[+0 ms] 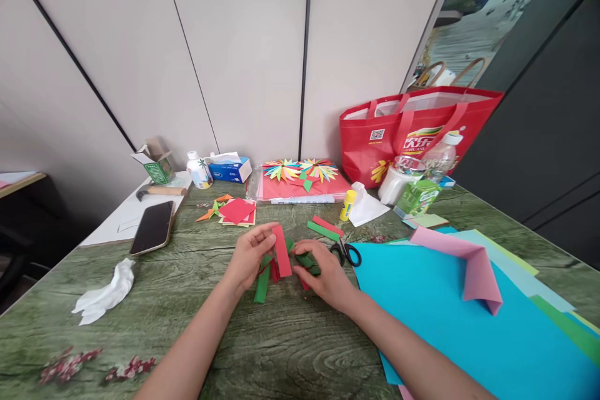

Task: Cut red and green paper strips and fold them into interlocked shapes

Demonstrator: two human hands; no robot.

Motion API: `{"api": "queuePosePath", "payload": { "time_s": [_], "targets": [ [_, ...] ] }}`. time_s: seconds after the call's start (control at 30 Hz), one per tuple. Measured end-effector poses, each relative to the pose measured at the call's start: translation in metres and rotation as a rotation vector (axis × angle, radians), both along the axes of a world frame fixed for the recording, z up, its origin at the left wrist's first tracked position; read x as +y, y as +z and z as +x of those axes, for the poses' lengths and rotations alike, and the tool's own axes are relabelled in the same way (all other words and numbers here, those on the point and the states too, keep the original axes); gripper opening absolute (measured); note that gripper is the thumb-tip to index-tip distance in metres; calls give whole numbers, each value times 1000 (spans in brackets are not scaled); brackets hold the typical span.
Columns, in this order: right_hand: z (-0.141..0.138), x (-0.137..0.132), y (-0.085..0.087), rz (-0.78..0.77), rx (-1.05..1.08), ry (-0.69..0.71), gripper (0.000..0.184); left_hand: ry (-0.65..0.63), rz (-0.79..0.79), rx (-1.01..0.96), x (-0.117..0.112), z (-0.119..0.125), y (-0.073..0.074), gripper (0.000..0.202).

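My left hand (244,257) pinches the upper end of a red paper strip (282,255), held upright above the table. Across from it, my right hand (324,274) has its fingers curled about a curved green paper strip (305,260), partly hidden by the fingers. Another green paper strip (262,284) hangs or lies below the left fingers, with more red pieces beside it. Whether these strips are joined, I cannot tell. Just beyond the right hand are black-handled scissors (345,254), near a flat green strip (322,230) and a flat red strip (327,223).
Coloured paper sheets (422,319) spread at right, topped by folded pink paper (480,269). A yellow glue stick (347,205), a red bag (370,156) and a tissue box (229,170) stand behind. A phone (152,227), a hammer (162,190) and crumpled tissue (105,290) lie left.
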State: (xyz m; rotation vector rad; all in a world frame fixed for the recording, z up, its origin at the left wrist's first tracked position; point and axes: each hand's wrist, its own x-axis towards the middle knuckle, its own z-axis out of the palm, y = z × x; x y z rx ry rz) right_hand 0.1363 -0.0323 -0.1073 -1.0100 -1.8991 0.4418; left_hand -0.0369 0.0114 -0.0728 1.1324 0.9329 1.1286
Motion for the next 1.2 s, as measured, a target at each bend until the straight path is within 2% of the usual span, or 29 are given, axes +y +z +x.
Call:
{"api": "queuePosePath", "payload": {
  "time_s": [0.1,0.17,0.23,0.3,0.43,0.5,0.57,0.63,0.7,0.87,0.93,1.07,1.2],
  "targets": [
    [0,-2,1,-50,71,-13,17,-14,-40,-88,-6,7,-1,30],
    [-2,-4,2,-78,92,-28,21,-1,-25,-117,-8,12,-3,28],
    [-4,-4,2,-82,96,-58,17,14,-4,-115,-9,15,-3,27],
    [-6,-4,2,-84,123,-107,8,45,19,-76,-11,17,-3,30],
    [-5,-2,1,-98,238,-266,8,144,89,100,-14,20,-3,29],
    [-3,-1,2,-49,242,-355,9,127,111,175,-16,21,-4,26],
    [-1,-1,3,38,212,-400,10,56,112,214,-18,22,-7,28],
    [-1,-1,4,119,151,-363,12,-29,107,230,-19,23,-9,30],
    [-2,-2,3,164,81,-259,16,-87,104,236,-19,23,-11,28],
    [-7,-5,-3,167,-22,-12,20,-96,76,266,-17,22,-10,20],
    [-7,-5,-2,151,-11,-22,17,-143,63,258,-17,21,-8,19],
    [-3,-6,7,114,72,-176,7,-284,33,227,-20,23,-4,21],
    [-2,-4,13,51,141,-147,2,-340,30,256,-22,23,-2,30]
  ]
}}
